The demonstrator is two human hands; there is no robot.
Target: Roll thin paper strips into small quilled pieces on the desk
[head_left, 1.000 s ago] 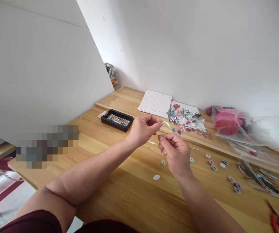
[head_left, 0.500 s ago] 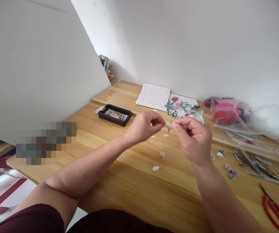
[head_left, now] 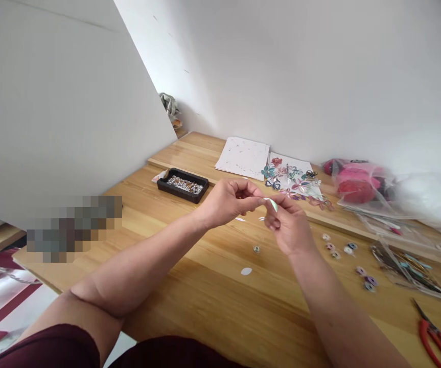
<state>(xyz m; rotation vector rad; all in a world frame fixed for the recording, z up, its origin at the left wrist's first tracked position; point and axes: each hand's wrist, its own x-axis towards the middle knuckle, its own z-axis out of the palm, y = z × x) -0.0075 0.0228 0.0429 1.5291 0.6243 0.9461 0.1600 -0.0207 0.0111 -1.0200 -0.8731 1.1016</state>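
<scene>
1. A small pale green strip (head_left: 273, 204) is pinched between both hands above the wooden table (head_left: 212, 301), nearer the person than the black bead tray (head_left: 182, 185).
2. The left hand (head_left: 226, 200) has thumb and forefinger closed on one end; the right hand (head_left: 287, 225) is curled, its fingertips meeting the other end. So slight a hold could slip, and the piece would likely drop among the white scraps (head_left: 246, 271) right of the tray.
3. Pulling the hands apart too hard could tear or crease it.
4. A wide right elbow might scatter the small coiled discs (head_left: 335, 250) well right of the tray, or nudge the red pliers (head_left: 437, 340) at the table's near edge.
</scene>
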